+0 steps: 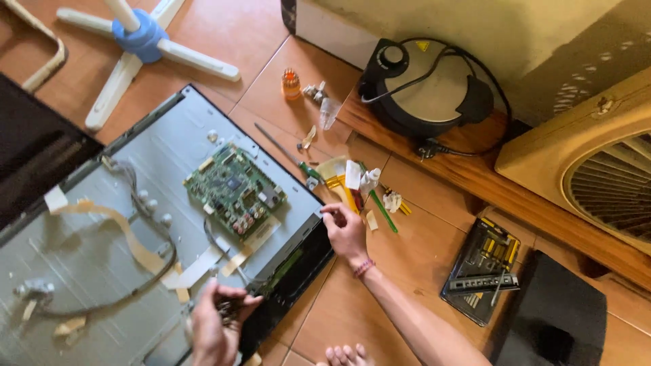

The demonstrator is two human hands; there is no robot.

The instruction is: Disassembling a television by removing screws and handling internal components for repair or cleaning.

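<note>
A flat-screen panel lies face down on the tiled floor, its grey metal back showing. A green circuit board is mounted near its right corner, with flat ribbon cables and dark wires running across the back. My left hand is at the panel's lower edge, closed around a small dark cable end. My right hand rests by the panel's right corner, thumb and forefinger pinched together. Whether they hold anything is too small to tell.
Screwdrivers and small tools lie just beyond my right hand. A bit set case and a black box lie to the right. A black round cooker sits on a wooden ledge. A fan base, fan grille and my toes are nearby.
</note>
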